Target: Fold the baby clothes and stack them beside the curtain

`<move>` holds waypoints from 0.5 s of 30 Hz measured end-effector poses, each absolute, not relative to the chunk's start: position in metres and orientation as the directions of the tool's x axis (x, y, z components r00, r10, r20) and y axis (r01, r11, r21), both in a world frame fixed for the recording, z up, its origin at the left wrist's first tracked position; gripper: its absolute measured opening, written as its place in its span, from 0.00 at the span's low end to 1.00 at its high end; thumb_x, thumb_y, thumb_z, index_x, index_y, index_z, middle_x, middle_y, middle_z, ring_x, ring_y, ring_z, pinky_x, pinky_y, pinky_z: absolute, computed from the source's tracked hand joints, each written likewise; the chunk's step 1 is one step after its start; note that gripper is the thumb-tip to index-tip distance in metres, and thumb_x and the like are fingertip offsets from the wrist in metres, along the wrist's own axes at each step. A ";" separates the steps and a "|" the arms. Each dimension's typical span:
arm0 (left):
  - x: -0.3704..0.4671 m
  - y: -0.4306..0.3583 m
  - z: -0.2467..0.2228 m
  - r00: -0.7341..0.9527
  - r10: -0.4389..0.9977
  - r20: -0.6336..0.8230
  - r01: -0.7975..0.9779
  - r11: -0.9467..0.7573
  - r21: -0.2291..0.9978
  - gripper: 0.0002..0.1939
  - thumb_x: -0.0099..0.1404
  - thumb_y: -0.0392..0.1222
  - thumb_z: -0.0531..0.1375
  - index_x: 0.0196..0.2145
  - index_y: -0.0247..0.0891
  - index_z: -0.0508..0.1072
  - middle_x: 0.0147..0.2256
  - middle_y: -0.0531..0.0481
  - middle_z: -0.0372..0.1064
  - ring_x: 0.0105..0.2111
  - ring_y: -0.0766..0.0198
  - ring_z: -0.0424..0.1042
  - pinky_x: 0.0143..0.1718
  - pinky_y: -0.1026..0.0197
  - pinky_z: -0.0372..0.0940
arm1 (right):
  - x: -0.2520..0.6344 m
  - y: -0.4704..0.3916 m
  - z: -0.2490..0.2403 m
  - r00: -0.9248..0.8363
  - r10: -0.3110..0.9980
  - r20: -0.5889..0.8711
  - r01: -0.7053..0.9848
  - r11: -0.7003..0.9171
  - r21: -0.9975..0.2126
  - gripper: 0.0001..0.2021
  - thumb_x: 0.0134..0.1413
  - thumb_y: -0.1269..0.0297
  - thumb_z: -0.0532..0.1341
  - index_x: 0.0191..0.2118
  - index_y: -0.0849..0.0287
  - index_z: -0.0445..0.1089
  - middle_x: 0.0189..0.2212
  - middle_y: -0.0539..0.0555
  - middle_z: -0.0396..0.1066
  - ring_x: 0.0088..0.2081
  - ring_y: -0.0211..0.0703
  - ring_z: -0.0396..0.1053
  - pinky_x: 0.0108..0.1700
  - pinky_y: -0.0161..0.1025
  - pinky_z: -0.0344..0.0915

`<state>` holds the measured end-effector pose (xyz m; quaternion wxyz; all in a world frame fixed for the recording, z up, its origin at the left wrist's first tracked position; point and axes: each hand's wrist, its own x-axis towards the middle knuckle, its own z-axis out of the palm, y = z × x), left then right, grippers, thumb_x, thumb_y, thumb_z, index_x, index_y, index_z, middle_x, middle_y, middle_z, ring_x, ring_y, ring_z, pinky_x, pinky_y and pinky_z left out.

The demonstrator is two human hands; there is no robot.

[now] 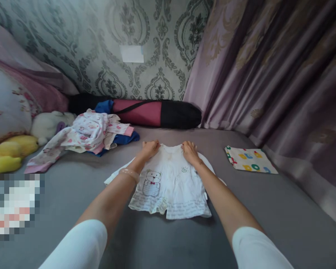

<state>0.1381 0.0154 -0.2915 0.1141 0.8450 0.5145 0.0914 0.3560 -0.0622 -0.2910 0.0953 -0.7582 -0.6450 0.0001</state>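
- The left hand (150, 148) is appearing to pinch the garment's top at one shoulder; its fingertips are partly hiding the contact.
- The right hand (189, 151) is matching this at the other shoulder, so each grip is seemingly closing on cloth, with the neckline running between them.
- This spacing is probably keeping the top edge taut and level, and the front from creasing.
- The white garment (170, 175) is lying face up on the grey bed (240, 216), its bear print showing and its split lower hem pointing toward the person.
- White cloth is spreading out past both forearms; whether it is sleeves or another layer is staying unclear.
- Bare sheet is stretching from the hem toward the person, and more is running between the right forearm and a letter-printed folded cloth (252, 160).
- On the left, a loose clothes pile (89, 129) is sitting near the garment but apart from it, limiting room there.
- Behind, a long maroon-and-black bag (140, 114) is resting along the wall, and a curtain (240, 74) is hanging by the right edge, both bounding the far reach.
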 end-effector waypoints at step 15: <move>0.080 -0.034 -0.250 0.397 0.899 0.185 0.878 -0.431 0.209 0.22 0.67 0.50 0.51 0.52 0.35 0.67 0.47 0.33 0.68 0.50 0.40 0.64 0.48 0.43 0.57 | 0.427 -0.131 -0.240 0.219 0.976 0.015 0.876 -0.190 -0.443 0.18 0.64 0.61 0.51 0.53 0.62 0.68 0.49 0.59 0.72 0.48 0.42 0.69 0.49 0.35 0.62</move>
